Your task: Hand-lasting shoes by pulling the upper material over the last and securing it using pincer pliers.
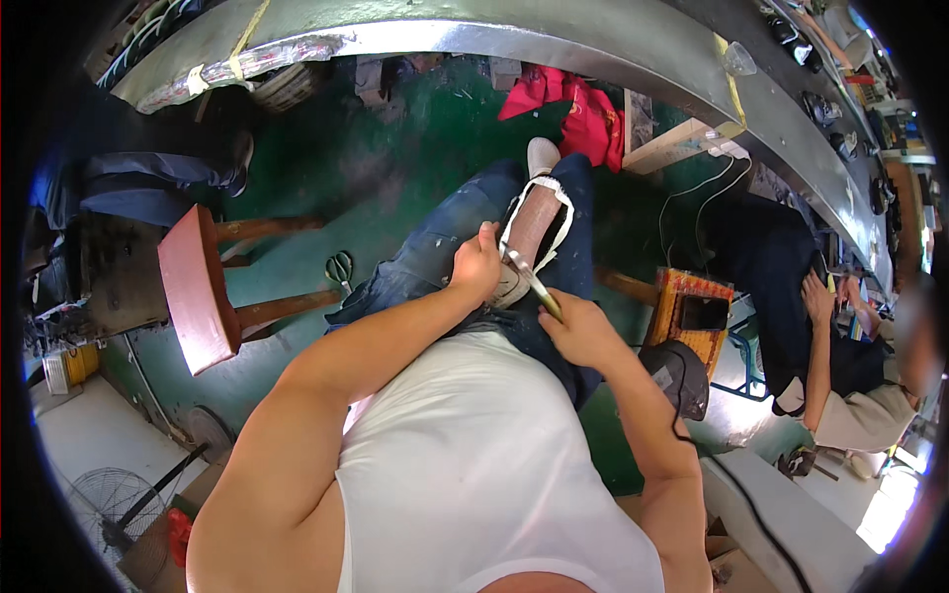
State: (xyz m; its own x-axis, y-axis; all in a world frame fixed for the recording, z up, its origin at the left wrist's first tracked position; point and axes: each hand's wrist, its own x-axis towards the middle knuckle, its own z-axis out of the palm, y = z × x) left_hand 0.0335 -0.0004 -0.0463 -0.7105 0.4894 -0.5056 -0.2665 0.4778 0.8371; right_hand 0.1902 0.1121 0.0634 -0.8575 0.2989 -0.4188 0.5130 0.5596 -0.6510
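Note:
A shoe upper rests on my lap between my thighs, its brown sole side facing up and a loose white edge around it. My left hand is closed on the near left edge of this shoe. In my right hand is a slim hand tool with a silvery end and a yellowish handle. Its metal end meets the shoe close to my left fingers. I cannot make out the exact kind of tool.
A metal-edged bench runs across the front. Scissors lie on the green floor beside a brown wooden stool. At right, a phone lies on an orange woven seat. A co-worker sits farther right; red cloth lies ahead.

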